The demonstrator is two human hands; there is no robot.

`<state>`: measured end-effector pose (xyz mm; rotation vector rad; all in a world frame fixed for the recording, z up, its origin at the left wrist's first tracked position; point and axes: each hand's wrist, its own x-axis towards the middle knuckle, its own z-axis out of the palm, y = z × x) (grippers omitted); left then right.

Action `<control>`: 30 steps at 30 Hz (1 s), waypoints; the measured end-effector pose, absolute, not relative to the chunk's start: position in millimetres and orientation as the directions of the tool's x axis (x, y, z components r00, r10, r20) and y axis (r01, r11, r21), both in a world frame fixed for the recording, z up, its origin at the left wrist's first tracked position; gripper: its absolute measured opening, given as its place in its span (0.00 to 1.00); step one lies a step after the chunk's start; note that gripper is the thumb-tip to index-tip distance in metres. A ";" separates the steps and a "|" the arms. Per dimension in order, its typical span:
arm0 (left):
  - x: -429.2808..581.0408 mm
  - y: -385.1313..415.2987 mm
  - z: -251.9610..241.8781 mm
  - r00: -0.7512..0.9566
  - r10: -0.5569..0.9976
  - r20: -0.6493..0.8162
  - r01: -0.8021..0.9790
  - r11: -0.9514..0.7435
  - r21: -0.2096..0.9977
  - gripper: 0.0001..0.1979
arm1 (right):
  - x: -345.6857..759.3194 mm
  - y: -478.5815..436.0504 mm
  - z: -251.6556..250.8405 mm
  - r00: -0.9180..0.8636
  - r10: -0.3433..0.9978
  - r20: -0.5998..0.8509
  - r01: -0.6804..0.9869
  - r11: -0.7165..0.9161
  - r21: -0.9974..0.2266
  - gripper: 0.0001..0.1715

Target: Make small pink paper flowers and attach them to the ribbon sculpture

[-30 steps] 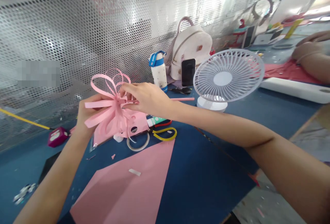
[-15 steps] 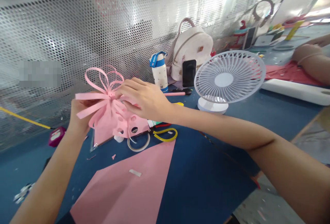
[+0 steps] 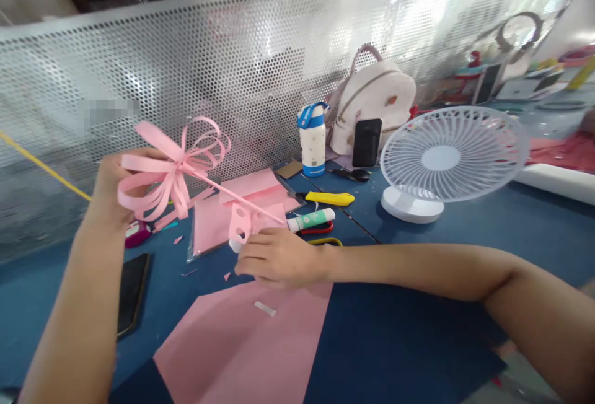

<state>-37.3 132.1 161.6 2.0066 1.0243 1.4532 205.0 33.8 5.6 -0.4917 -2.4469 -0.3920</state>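
My left hand is closed behind a pink paper flower made of looped strips, its fingers partly hidden by the loops. From the flower's centre a thin pink stem slants down to the right. My right hand is low over the table with curled fingers, where a tape roll lay half a second ago; what it grips is hidden. Just behind it is a pink paper piece with punched holes. A large pink sheet lies in front, with a white scrap on it.
Beyond my right hand lie a glue stick and a yellow cutter. A bottle, a white backpack, a phone and a white fan stand at the back. Another dark phone lies by my left forearm.
My right hand has left the flower's centre and come down toward the table, over the tape roll. The flower has tilted, showing its stem. The view has shifted left.
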 end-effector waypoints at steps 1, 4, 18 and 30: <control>-39.1 127.5 165.3 0.155 0.786 0.599 0.305 -0.615 0.727 0.12 | 203.8 31.2 2.2 -0.760 0.237 0.605 0.411 0.897 0.165 0.14; -41.1 113.7 175.2 0.114 0.791 0.601 0.271 -0.607 0.747 0.10 | 202.5 26.3 -2.3 -0.766 0.210 0.608 0.383 0.908 0.170 0.14; -40.5 49.7 197.7 0.282 0.635 0.719 0.296 -0.770 0.565 0.03 | 194.3 -9.9 33.9 -0.390 0.450 0.803 0.387 0.872 -0.301 0.14; -33.9 59.9 191.5 0.132 0.621 0.773 -0.006 -0.779 0.627 0.04 | 207.1 44.4 172.0 -0.453 0.615 0.646 0.125 0.761 -0.637 0.09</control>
